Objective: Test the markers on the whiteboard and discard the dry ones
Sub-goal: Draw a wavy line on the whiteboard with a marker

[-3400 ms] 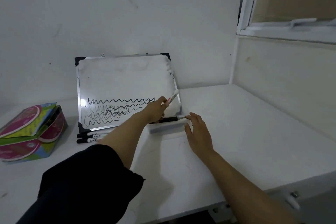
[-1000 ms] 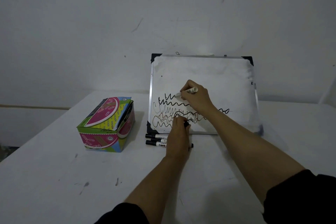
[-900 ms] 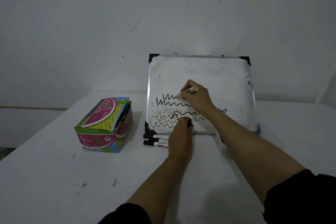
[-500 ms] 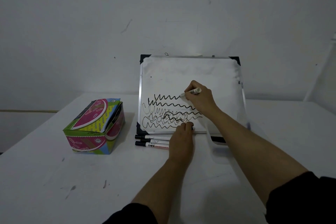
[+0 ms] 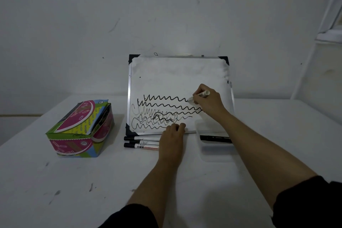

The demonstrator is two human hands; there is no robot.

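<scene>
While leaning against the wall at the back of the desk (image 5: pixel 55 181), one whiteboard (image 5: pixel 177 77) carrying several rows of wavy black and grey scribbles across its lower half. Lying side by side on the desk just below the whiteboard's bottom left corner, three capped markers (image 5: pixel 141 142), black caps pointing left, right ends hidden under the left hand (image 5: pixel 171 143). Resting palm-down with knuckles gently bent, that left hand, its fingertips touching the whiteboard's bottom edge and holding nothing. Gripping a fourth marker (image 5: pixel 200 95) between curled fingers and thumb, the right hand (image 5: pixel 209 103), with the marker's tip pressing on the whiteboard at the right end of the topmost black zigzag line. Sitting on the desk just beside the whiteboard's bottom right corner, one shallow white tray (image 5: pixel 215 151), partly crossed by the right forearm. Lying inside that tray, one black marker (image 5: pixel 214 138), placed lengthwise near the far wall; anything more within, impossible to tell behind the arm. Standing well apart at the left of the desk, one colourful cardboard box (image 5: pixel 79 131) printed in pink, green, yellow and blue, its lid slightly lifted, contents not showing. Covering both upper arms at the bottom edge of the view, dark sleeves (image 5: pixel 305 203).
</scene>
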